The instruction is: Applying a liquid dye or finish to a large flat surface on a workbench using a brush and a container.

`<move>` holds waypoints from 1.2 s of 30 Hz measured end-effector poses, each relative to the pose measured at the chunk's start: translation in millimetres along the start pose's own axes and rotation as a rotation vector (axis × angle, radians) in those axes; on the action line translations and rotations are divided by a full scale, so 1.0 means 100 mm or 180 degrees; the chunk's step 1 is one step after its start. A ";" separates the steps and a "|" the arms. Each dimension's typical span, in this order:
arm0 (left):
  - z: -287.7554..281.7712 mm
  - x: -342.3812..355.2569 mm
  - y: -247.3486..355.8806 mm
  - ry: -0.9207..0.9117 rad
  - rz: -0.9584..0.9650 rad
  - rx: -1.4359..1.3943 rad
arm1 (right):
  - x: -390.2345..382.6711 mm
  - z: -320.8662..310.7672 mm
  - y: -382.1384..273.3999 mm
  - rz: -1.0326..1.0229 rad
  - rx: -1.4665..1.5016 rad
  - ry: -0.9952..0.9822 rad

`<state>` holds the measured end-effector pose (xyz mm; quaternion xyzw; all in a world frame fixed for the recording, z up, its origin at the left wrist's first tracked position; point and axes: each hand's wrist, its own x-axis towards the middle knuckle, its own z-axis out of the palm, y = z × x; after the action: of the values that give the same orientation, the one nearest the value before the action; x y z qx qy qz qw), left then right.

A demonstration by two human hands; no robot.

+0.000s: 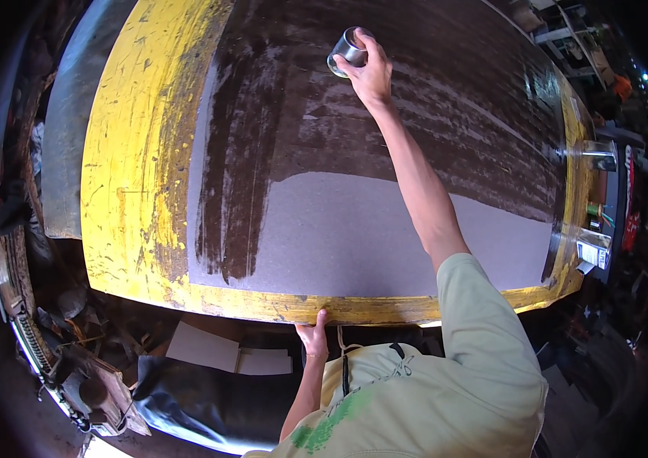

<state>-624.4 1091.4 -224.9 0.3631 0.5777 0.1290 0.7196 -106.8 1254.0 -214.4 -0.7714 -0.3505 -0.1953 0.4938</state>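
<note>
A large grey sheet (339,237) lies on a yellow-painted table (129,160). Dark brown, streaky liquid (241,168) covers its far part and runs down its left side, while the near middle is still grey. Over the dark area, stretched far out, my right hand (373,76) has its fingers wrapped round a small silvery can (345,50), which is tilted. What is inside the can cannot be made out. At the table's near edge (263,303), my left hand (313,337) grips the rim, thumb on top and the other fingers hidden below.
Black sheeting (209,401) and white boards (202,347) lie below the near edge. A coiled spring (30,347) and scrap clutter the lower left. Along the right edge stand a clear container (600,156) and a white-labelled packet (593,248). Shelving (572,38) is at the far right.
</note>
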 end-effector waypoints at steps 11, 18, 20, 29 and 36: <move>-0.09 0.01 -0.15 0.0087 -0.0283 0.0003 | -0.10 -0.99 0.58 0.0307 -0.0208 -0.0010; -0.11 0.04 -0.14 0.0073 -0.0260 -0.0434 | -0.18 -1.57 0.86 0.0301 -0.0241 0.0039; -0.15 0.07 -0.18 0.0074 -0.0255 -0.0395 | -0.22 -1.81 0.96 0.0332 -0.0265 0.0052; -0.23 0.09 -0.19 -0.0166 -0.0254 -0.0192 | -0.32 -2.92 1.56 0.0409 -0.0377 0.0058; -0.44 0.13 -0.17 -0.0580 -0.0451 -0.0110 | -0.46 -3.78 2.09 0.0750 -0.0406 0.0094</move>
<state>-665.2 1103.8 -248.9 0.3192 0.5317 0.0542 0.7826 32.1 842.5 -209.7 -0.8341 -0.2371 -0.1691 0.4685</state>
